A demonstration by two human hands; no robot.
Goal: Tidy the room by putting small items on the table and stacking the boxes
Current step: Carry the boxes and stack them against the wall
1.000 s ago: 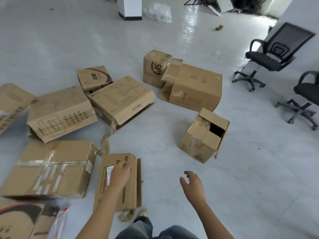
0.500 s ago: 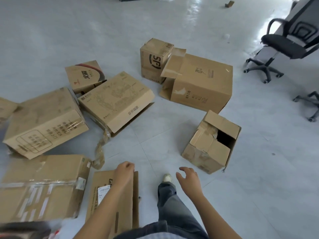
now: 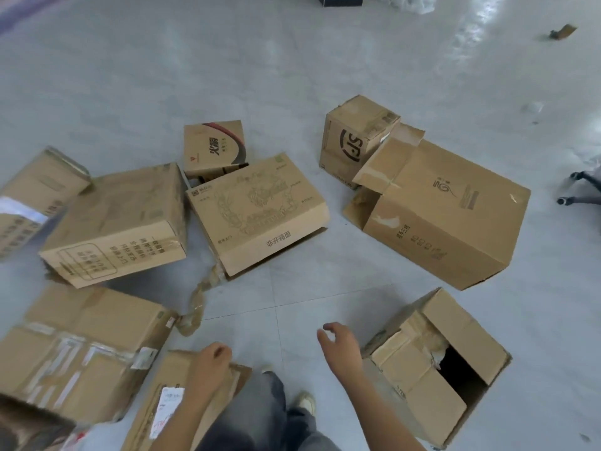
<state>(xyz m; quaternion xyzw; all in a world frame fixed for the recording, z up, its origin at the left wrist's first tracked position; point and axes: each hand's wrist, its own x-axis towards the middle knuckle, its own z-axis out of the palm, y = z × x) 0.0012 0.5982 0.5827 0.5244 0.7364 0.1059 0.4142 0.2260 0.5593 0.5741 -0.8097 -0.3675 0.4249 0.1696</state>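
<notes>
The stacking step is seemingly getting under way — the left hand (image 3: 211, 358) is gripping the top edge of the flattened box (image 3: 159, 385) at 7 o'clock, while the right hand (image 3: 341, 348) is hovering loose-fingered and empty beside the torn box (image 3: 419, 362) at 5 o'clock — probably needing to grasp it next.

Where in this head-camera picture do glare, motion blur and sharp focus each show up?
Head view: glare streaks the glossy floor at top right; motion blur smears the taped box and the far-left box; the central box with the wreath drawing is fairly sharp, its print legible.
</notes>
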